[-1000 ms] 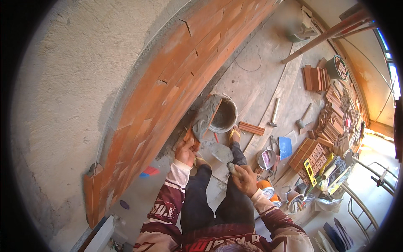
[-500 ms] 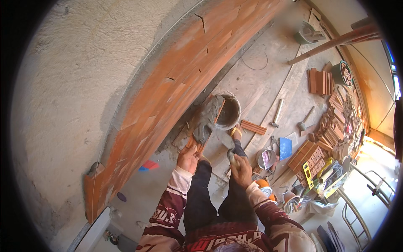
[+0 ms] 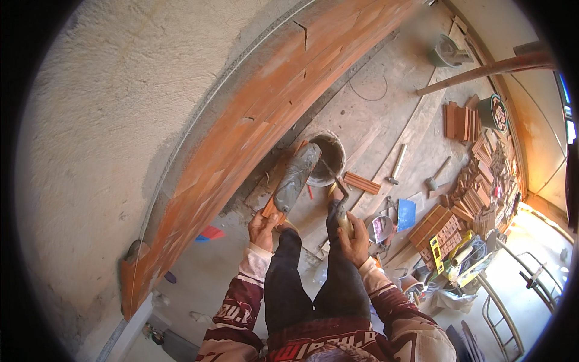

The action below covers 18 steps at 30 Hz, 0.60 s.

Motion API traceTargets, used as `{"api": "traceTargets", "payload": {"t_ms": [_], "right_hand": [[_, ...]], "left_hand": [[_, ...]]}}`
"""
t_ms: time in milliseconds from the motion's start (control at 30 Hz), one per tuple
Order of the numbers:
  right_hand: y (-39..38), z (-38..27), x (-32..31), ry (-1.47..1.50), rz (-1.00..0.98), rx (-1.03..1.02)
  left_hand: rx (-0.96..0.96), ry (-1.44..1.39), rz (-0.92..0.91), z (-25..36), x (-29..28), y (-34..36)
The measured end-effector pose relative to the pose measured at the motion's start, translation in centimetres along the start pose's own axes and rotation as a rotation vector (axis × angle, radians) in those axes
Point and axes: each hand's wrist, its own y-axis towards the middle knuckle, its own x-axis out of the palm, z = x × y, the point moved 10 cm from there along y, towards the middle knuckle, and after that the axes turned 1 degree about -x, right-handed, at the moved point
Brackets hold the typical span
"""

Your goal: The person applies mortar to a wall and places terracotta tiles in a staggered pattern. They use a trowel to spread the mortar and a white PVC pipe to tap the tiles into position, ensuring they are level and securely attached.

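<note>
My left hand (image 3: pixel 263 230) is closed around the near end of a long orange brick tile (image 3: pixel 274 209). A thick layer of wet grey mortar (image 3: pixel 297 180) covers the tile's upper face. In my right hand (image 3: pixel 354 240) is the handle of a trowel (image 3: pixel 344 218); its bent neck and thin-looking blade point away toward a bucket (image 3: pixel 342 158) with grey-smeared walls. The tile's far end lies by the bucket's left rim. To the left rises a wall faced with orange brick tiles (image 3: pixel 241 142).
A string (image 3: pixel 181 136) runs along the wall's top edge. One loose tile (image 3: pixel 362 183) lies right of the bucket, near a hammer (image 3: pixel 397 164) and a mallet (image 3: pixel 438 174). Tile stacks (image 3: pixel 437 226), a yellow level (image 3: pixel 436 254) and a slanting pole (image 3: pixel 482 75) stand farther right.
The trowel has come off the tile and swung right, its blade now over the bucket. The mortar on the tile looks smoother and more evenly shaped. My left hand has shifted slightly left and nearer.
</note>
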Motion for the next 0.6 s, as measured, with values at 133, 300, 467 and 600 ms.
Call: {"api": "traceTargets", "payload": {"t_ms": [133,300,467,600], "right_hand": [[2.1,-2.0,-1.9,-0.271,0.055,-0.080],[5.9,-1.1,-4.2,-0.511,0.069,-0.217],[9.5,0.6,-5.0,-0.548,0.019,-0.322],[9.6,2.2,-3.6,-0.526,-0.059,-0.380]], "left_hand": [[0.068,0.158,0.007,1.1,-0.8,0.2],[0.190,0.400,-0.009,3.2,-1.3,0.1],[0.239,0.506,-0.044,5.1,-0.8,-0.5],[0.176,0.419,-0.071,4.7,-0.8,-0.9]]}}
